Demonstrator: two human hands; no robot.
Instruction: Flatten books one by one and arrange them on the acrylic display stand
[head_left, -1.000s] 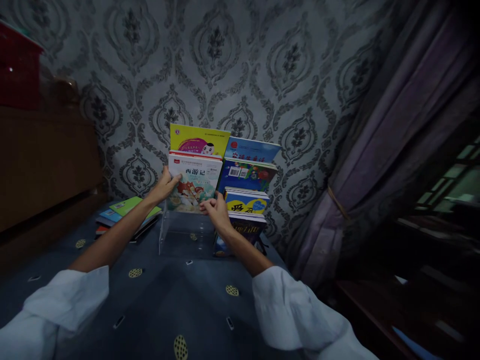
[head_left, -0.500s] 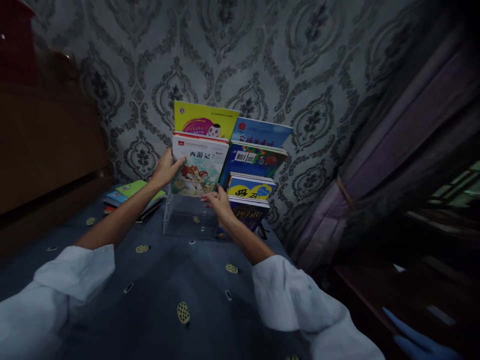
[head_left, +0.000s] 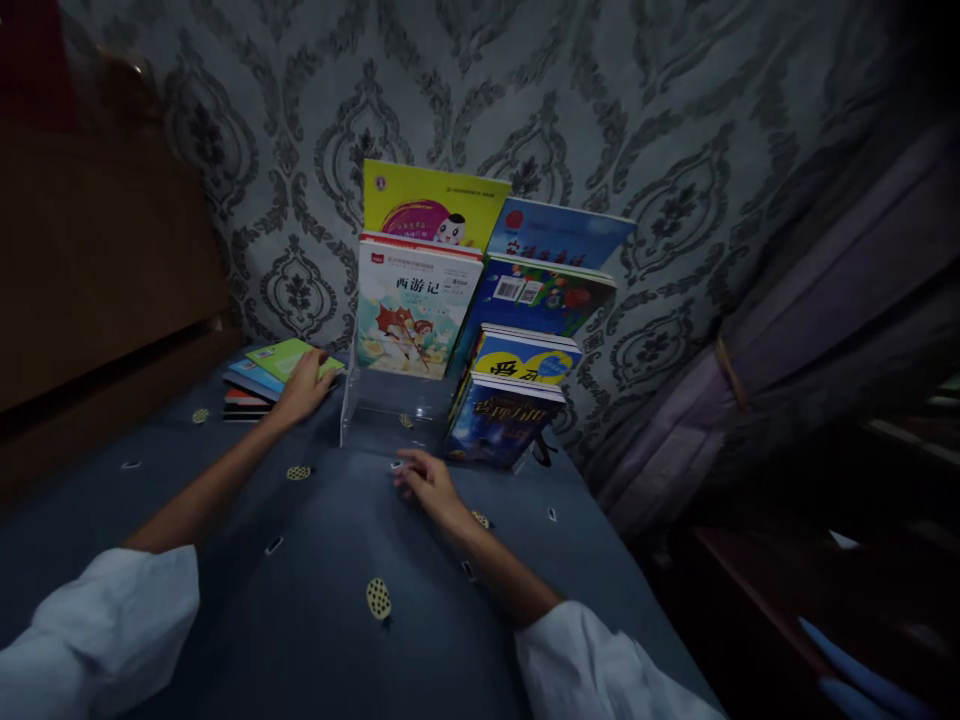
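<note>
While the clear acrylic book stand rises in tiers against the patterned wall, the left hand is laid on the green book topping a small flat stack of books just left of the stand; its fingers are spread and resting flat, closed around nothing. The right hand is set on the blue cloth just in front of the stand's lowest tier, fingers loosely curled and gripping nothing (whether the fingertips touch the stand's front edge cannot be told).

On the stand's left half, a pale storybook with Chinese characters and a cartoon figure is stood upright, and a yellow book is seen behind and above it. The lowest tier below the pale storybook is seen bare and transparent. On the stand's right half, four books are stepped from back to front: a light blue book, a dark blue book with a barcode, a yellow-and-blue book and a dark purple book nearest the front. Right of the stand, a purple curtain is tied back with a band. White sleeves are worn on both forearms.
</note>
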